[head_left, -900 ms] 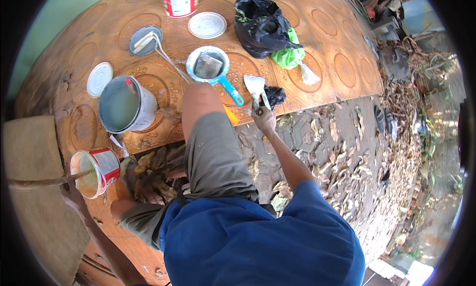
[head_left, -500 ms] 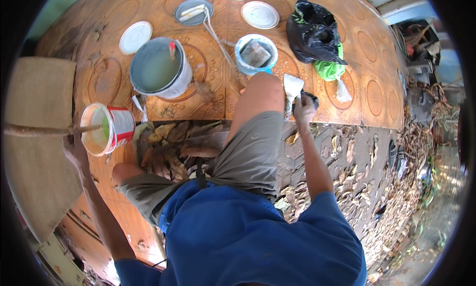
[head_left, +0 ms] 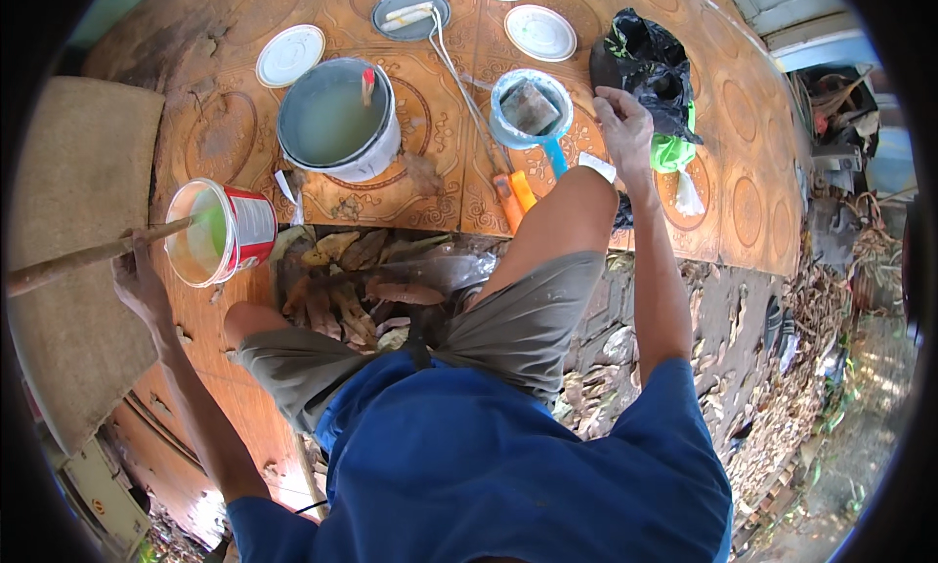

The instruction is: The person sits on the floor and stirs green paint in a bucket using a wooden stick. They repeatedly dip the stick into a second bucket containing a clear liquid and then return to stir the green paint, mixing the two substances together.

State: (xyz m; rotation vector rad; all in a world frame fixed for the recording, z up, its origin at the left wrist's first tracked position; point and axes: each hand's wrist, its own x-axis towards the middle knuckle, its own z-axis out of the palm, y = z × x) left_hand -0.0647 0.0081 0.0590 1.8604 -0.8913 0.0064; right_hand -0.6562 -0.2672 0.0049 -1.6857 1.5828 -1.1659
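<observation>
Left hand: the fingers of the left hand [head_left: 142, 282] are clamped around a wooden stick [head_left: 73, 262] at the near left.
Stick: long, brown and rounded, its tip in the mouth of a red-and-white bucket [head_left: 254, 233] with green inside.
Right hand: bent fingers of the right hand [head_left: 628, 131] stand apart, holding nothing visible, between a blue-handled pan [head_left: 500, 124] and a black bag [head_left: 650, 70].
Edge: the patterned brown surface [head_left: 757, 236] ends at leaf-strewn ground [head_left: 713, 314], near right.
Room: patterned surface separates the pan from a grey pail [head_left: 379, 151].
</observation>
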